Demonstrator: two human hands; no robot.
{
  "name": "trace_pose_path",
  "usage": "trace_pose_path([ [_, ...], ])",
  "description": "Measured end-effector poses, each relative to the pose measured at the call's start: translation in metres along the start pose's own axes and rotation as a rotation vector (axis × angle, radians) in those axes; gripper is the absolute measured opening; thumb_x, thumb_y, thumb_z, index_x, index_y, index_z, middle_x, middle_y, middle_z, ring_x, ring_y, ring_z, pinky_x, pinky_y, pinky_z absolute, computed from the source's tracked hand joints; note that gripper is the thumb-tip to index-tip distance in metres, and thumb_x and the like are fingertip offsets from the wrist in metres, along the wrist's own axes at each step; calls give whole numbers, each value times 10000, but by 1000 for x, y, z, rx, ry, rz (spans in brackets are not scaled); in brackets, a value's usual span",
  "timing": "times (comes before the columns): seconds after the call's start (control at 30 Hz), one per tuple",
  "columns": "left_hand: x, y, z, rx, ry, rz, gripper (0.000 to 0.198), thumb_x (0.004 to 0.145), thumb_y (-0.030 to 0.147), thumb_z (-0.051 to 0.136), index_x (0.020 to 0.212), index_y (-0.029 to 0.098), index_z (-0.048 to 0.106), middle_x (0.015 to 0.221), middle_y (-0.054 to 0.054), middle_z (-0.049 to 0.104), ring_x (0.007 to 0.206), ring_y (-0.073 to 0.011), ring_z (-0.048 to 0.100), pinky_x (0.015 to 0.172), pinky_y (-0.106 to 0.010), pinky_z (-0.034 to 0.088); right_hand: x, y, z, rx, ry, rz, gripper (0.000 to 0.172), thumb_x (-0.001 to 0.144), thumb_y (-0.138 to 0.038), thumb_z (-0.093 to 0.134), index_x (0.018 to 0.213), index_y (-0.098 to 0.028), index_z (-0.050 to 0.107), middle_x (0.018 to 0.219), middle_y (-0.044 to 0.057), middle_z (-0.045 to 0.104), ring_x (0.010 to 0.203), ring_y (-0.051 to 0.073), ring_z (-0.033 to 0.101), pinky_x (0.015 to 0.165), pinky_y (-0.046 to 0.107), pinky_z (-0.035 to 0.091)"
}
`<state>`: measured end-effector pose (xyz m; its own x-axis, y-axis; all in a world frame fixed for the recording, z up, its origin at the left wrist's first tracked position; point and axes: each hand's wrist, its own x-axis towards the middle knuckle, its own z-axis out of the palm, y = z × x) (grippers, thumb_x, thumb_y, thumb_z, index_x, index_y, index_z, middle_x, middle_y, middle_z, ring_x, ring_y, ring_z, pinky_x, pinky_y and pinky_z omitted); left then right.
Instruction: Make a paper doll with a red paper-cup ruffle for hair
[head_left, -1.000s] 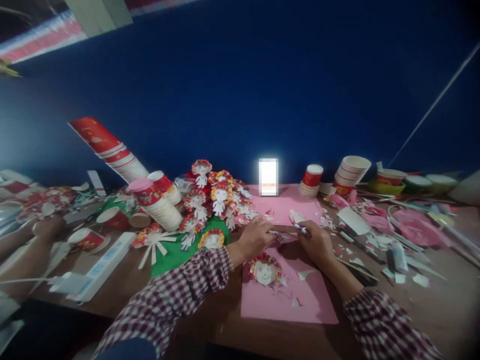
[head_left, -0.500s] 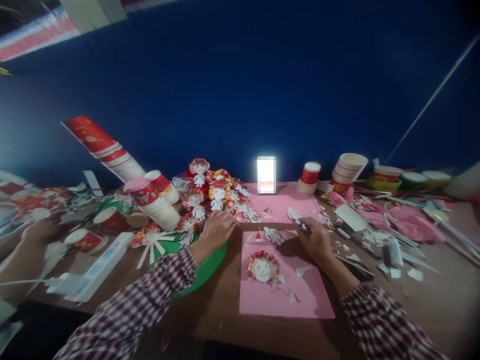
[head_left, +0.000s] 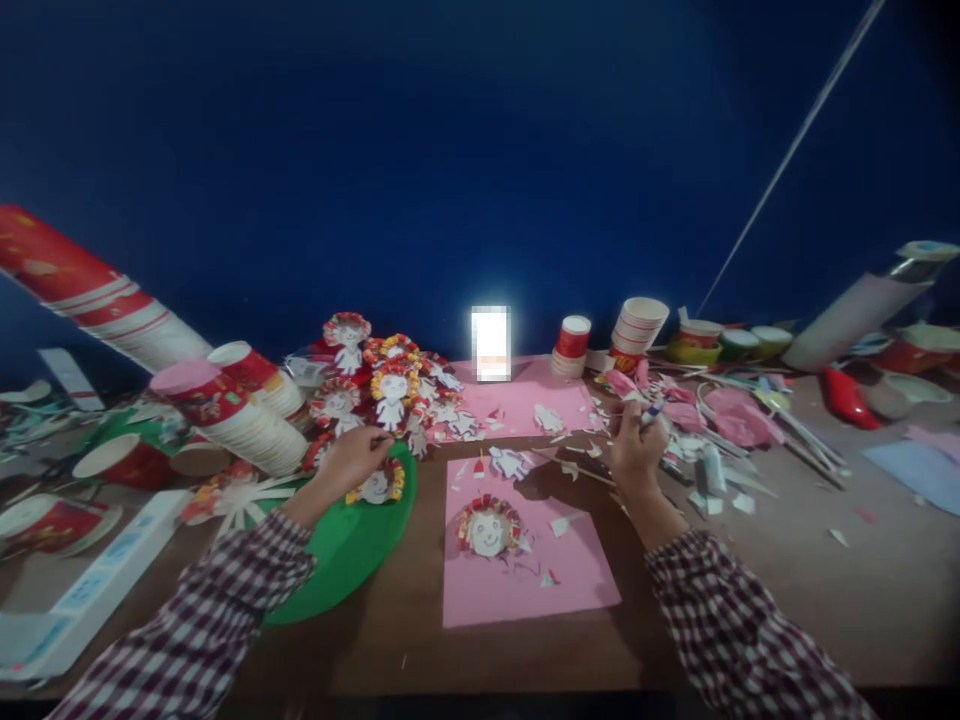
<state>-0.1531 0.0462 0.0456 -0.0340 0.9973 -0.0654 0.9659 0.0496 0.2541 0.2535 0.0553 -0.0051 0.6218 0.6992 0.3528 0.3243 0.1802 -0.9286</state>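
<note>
The left hand [head_left: 352, 458] has gone from the pink paper [head_left: 525, 585] to the paper dolls [head_left: 390, 385]; I cannot tell its grip. The right hand [head_left: 634, 452] keeps its grip closed on a pen [head_left: 652, 410].

The left hand [head_left: 351, 456] hovers beside a paper doll [head_left: 377, 486] on green paper [head_left: 337, 565]; the right hand [head_left: 636, 452] grips a pen [head_left: 652, 411].

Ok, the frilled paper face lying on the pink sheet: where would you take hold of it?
Probably by its curled red-and-yellow frill, pinched from above at the near side. The paper face lies flat on the pink sheet, so only the frill seems raised; the right hand holds a pen.
</note>
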Motion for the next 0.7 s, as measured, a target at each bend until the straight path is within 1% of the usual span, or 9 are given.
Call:
trace_pose_path([
  [0.1, 6, -1, -3, -117, -55, -39, 246, 799, 343, 539, 871, 183, 711, 898, -72, 732, 869, -226, 650, 667, -247, 410, -2, 3, 2, -20, 0, 3, 534, 899, -579, 380, 793, -122, 636, 545, 9, 522, 504, 157, 470, 529, 300, 376],
  [0.17, 8, 2, -3, -213, -110, -88, 221, 792, 352, 555, 779, 176, 690, 778, -61, 718, 750, -199, 647, 598, -234, 400, -6, 1, 3, -28, -37, -3, 513, 898, -569, 400, 785, -130, 641, 543, 6, 524, 508, 154, 467, 538, 297, 376],
  [0.27, 9, 8, 0, -371, -202, -193, 347, 817, 455, 540, 661, 160, 633, 564, -32, 629, 504, -141, 561, 468, -220, 347, -12, -4, 3, -46, -101, -20, 495, 894, -564, 421, 790, -140, 654, 530, 1, 519, 503, 154, 466, 534, 292, 370],
  [0.37, 12, 13, 3, -500, -269, -299, 433, 810, 522, 572, 608, 139, 591, 531, -22, 593, 439, -103, 506, 422, -207, 327, -14, -6, 2, -91, -128, -58, 518, 897, -577, 410, 804, -135, 665, 537, 10, 530, 518, 163, 484, 555, 299, 381],
  [0.43, 14, 16, 4, -552, -302, -362, 417, 831, 500, 590, 660, 120, 603, 604, -27, 617, 478, -97, 529, 445, -206, 372, -14, -5, 2, -110, -136, -69, 532, 901, -579, 401, 815, -127, 669, 547, 14, 535, 525, 167, 491, 569, 305, 387],
  [0.5, 16, 18, 5, -579, -333, -419, 339, 883, 438, 575, 840, 106, 632, 772, -39, 651, 608, -113, 592, 547, -234, 473, -13, -3, 2, -112, -147, -66, 524, 902, -568, 408, 816, -124, 672, 552, 14, 534, 527, 167, 489, 577, 309, 386],
  [0.57, 17, 21, 5, -591, -363, -465, 294, 917, 378, 558, 1056, 123, 605, 986, -63, 644, 806, -150, 630, 705, -320, 543, -13, -1, 2, -125, -156, -74, 509, 902, -554, 413, 809, -127, 675, 567, 20, 547, 539, 169, 493, 593, 313, 389],
  [0.63, 18, 24, 6, -594, -386, -493, 330, 919, 353, 562, 1177, 147, 563, 1144, -86, 603, 964, -194, 617, 817, -398, 543, -13, 0, 3, -139, -166, -82, 499, 903, -542, 412, 808, -130, 678, 584, 26, 563, 550, 170, 499, 603, 315, 392],
  [0.7, 18, 28, 6, -585, -400, -505, 350, 916, 349, 567, 1205, 153, 552, 1193, -97, 584, 1014, -213, 605, 850, -421, 533, -13, 2, 3, -146, -175, -81, 486, 904, -530, 415, 813, -133, 679, 588, 26, 570, 549, 168, 501, 601, 311, 392],
])
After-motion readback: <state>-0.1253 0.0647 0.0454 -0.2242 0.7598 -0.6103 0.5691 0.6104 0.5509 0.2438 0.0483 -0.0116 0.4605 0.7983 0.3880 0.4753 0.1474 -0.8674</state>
